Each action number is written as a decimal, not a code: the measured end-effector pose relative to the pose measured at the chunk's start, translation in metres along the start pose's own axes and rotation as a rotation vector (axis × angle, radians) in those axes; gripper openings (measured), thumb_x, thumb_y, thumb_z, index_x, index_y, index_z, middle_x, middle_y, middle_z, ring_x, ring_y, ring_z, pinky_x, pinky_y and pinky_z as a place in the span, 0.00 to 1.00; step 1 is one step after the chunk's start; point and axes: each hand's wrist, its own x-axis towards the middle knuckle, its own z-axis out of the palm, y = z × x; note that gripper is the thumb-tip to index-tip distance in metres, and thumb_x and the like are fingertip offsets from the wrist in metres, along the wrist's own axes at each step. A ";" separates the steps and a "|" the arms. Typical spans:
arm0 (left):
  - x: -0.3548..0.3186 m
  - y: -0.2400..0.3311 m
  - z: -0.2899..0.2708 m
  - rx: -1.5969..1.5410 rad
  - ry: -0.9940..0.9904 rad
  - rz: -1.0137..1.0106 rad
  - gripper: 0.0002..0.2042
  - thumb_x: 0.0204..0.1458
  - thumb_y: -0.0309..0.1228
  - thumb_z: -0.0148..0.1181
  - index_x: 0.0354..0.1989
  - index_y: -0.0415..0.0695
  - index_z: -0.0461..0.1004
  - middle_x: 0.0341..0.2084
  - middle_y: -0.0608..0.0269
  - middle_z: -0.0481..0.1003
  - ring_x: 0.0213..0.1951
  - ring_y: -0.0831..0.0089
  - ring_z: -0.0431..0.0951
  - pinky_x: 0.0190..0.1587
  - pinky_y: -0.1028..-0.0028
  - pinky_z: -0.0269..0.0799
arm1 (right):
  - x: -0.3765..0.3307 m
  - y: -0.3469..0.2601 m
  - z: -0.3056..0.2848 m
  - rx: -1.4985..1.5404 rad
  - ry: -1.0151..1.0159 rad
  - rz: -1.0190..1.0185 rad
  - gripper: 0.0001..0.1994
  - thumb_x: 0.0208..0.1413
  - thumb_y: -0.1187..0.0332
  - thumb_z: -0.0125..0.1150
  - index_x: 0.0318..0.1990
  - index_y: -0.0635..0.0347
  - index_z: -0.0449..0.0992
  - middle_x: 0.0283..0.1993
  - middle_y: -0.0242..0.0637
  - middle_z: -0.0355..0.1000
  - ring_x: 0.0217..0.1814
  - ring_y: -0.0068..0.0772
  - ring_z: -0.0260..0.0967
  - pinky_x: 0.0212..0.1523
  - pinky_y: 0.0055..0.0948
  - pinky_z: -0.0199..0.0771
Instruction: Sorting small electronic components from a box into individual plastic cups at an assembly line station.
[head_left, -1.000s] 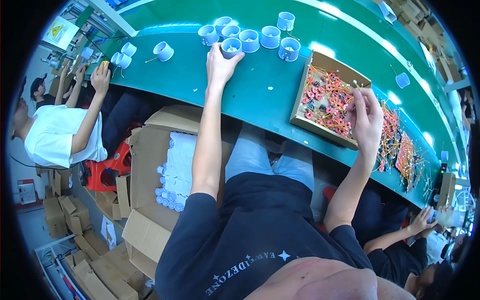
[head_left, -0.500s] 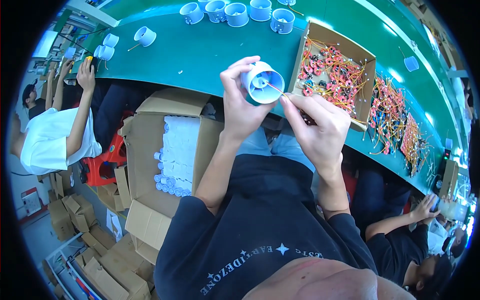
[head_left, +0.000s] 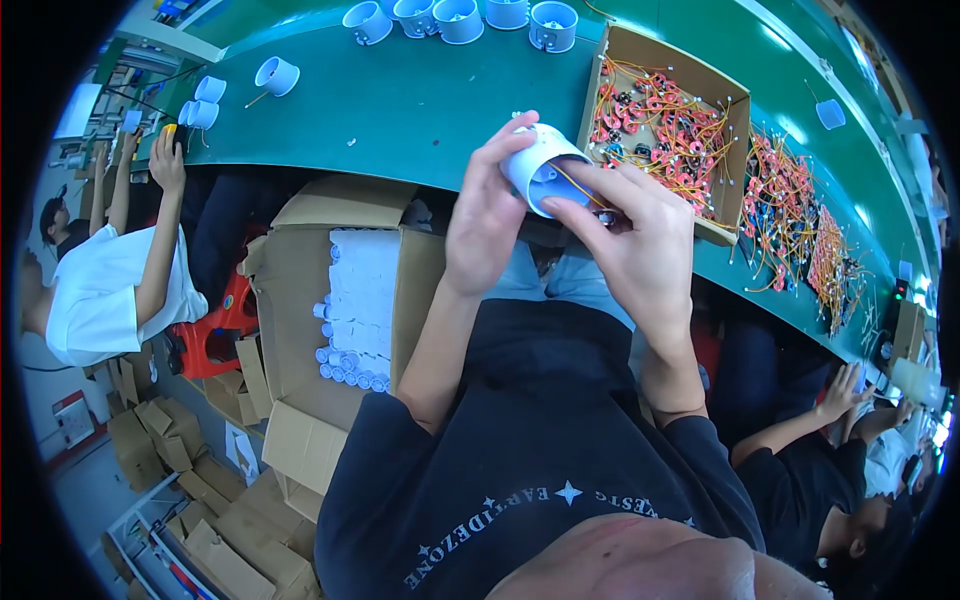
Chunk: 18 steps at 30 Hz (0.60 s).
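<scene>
Left grip (head_left: 488, 225) wrapped round pale-blue cup (head_left: 535, 163), right grip (head_left: 645, 222) pinching wired part (head_left: 606, 215) (mostly hidden) — at the cup's mouth

Bright, cool light, looks overhead. White glare patches on the green surface (head_left: 430, 110), right side; dark shadow underneath. Fisheye bends edges, corners black. Centre fairly sharp; far-right rim soft, blown out.

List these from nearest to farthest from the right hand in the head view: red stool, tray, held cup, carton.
1. Held cup: just left of the right hand.
2. Tray: ahead, on the bench.
3. Carton: left, below bench level.
4. Red stool: farther left, beyond the carton.
</scene>
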 end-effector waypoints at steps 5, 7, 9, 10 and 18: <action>0.003 -0.003 0.002 0.070 0.195 -0.085 0.27 0.62 0.44 0.41 0.64 0.40 0.54 0.63 0.48 0.55 0.63 0.60 0.58 0.64 0.59 0.52 | -0.002 0.006 0.001 0.073 -0.069 0.061 0.11 0.50 0.69 0.66 0.40 0.63 0.79 0.28 0.43 0.66 0.22 0.39 0.66 0.24 0.33 0.66; 0.004 -0.009 -0.005 0.029 0.132 -0.098 0.27 0.62 0.45 0.40 0.64 0.40 0.54 0.63 0.47 0.55 0.63 0.60 0.58 0.64 0.59 0.52 | -0.005 0.011 0.005 0.000 -0.068 0.023 0.10 0.51 0.69 0.65 0.40 0.63 0.79 0.28 0.43 0.65 0.24 0.41 0.66 0.26 0.35 0.66; 0.004 -0.012 -0.011 -0.054 0.006 -0.120 0.27 0.63 0.46 0.38 0.64 0.39 0.53 0.63 0.47 0.55 0.63 0.60 0.57 0.65 0.59 0.52 | -0.005 0.014 0.009 -0.036 -0.065 0.007 0.10 0.51 0.69 0.64 0.40 0.63 0.79 0.28 0.43 0.65 0.25 0.42 0.66 0.26 0.35 0.66; 0.002 -0.015 -0.011 -0.055 0.004 -0.123 0.27 0.63 0.46 0.38 0.64 0.39 0.53 0.63 0.47 0.55 0.63 0.60 0.57 0.65 0.59 0.52 | -0.004 0.014 0.010 -0.051 -0.050 -0.012 0.10 0.51 0.69 0.64 0.39 0.63 0.79 0.28 0.43 0.65 0.26 0.42 0.66 0.27 0.36 0.66; 0.000 -0.016 -0.005 -0.492 0.102 -0.319 0.28 0.64 0.47 0.30 0.65 0.38 0.53 0.59 0.48 0.61 0.60 0.60 0.63 0.63 0.59 0.57 | -0.003 0.020 0.024 -0.062 -0.063 -0.026 0.08 0.49 0.70 0.64 0.37 0.62 0.79 0.28 0.44 0.65 0.26 0.43 0.66 0.27 0.37 0.66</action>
